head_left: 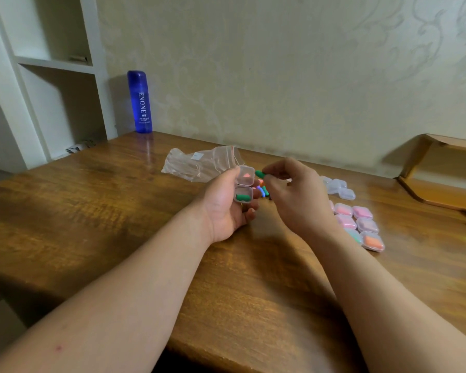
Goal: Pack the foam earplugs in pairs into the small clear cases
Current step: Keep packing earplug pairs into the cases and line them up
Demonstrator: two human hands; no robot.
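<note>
My left hand (226,203) holds a small clear case (244,186), its lid hinged open, above the wooden table (97,200). One green earplug (243,196) lies in the lower half of the case. My right hand (296,192) pinches a second green earplug (260,173) just right of the open lid. Loose earplugs (263,189) in several colours lie on the table between my hands, partly hidden by my fingers.
Packed cases (361,222) with pink and orange earplugs sit in rows at the right. Empty clear cases (339,187) lie behind them. A crumpled plastic bag (199,164) lies behind my hands. A blue bottle (140,102) stands by the wall. A wooden shelf (441,170) is at far right.
</note>
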